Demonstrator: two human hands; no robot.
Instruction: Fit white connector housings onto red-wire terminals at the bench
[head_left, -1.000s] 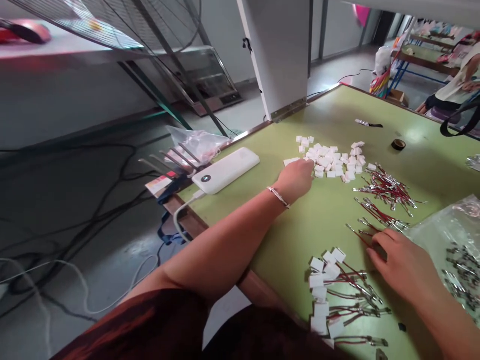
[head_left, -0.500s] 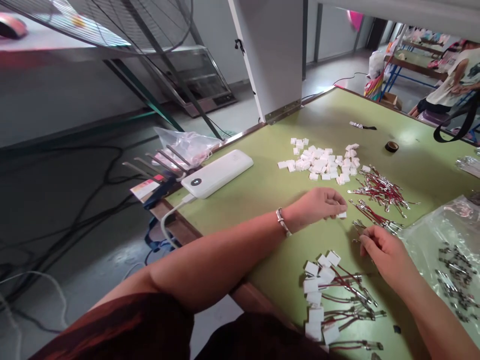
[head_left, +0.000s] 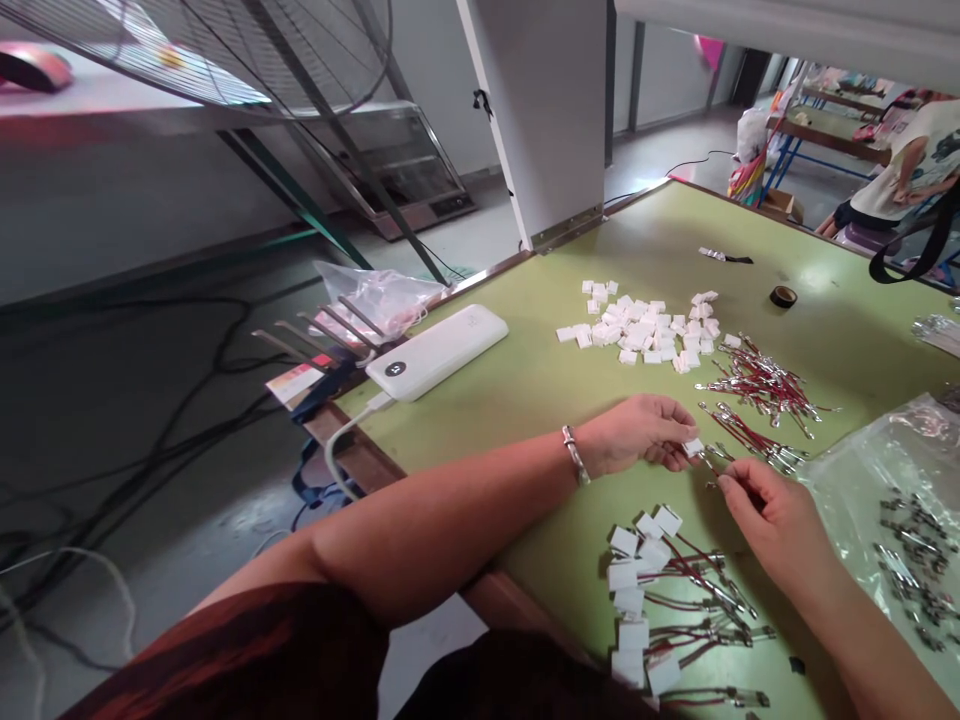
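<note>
My left hand point(head_left: 654, 432) pinches a small white plastic connector housing point(head_left: 693, 448) between thumb and fingers. Close to its right, my right hand point(head_left: 761, 500) is closed on a short wire lead with a metal terminal point(head_left: 711, 466), whose tip points at the housing. Whether the tip touches or has entered the housing I cannot tell. Beyond the hands lie a heap of loose white housings point(head_left: 637, 325) and a bundle of red wire leads point(head_left: 772, 385). Nearer to me, several housings with wires attached point(head_left: 631, 634) lie in a loose row.
A white power bank point(head_left: 442, 350) with a cable lies at the table's left edge, beside a metal-pronged holder point(head_left: 322, 335). A clear bag of metal parts point(head_left: 847, 470) is at the right. A tape roll point(head_left: 784, 296) sits farther back. A person point(head_left: 911, 170) is in the background.
My left hand has moved slightly right and toward me, bringing the white housing up to the wire tip in my right hand. The right hand has hardly moved.
</note>
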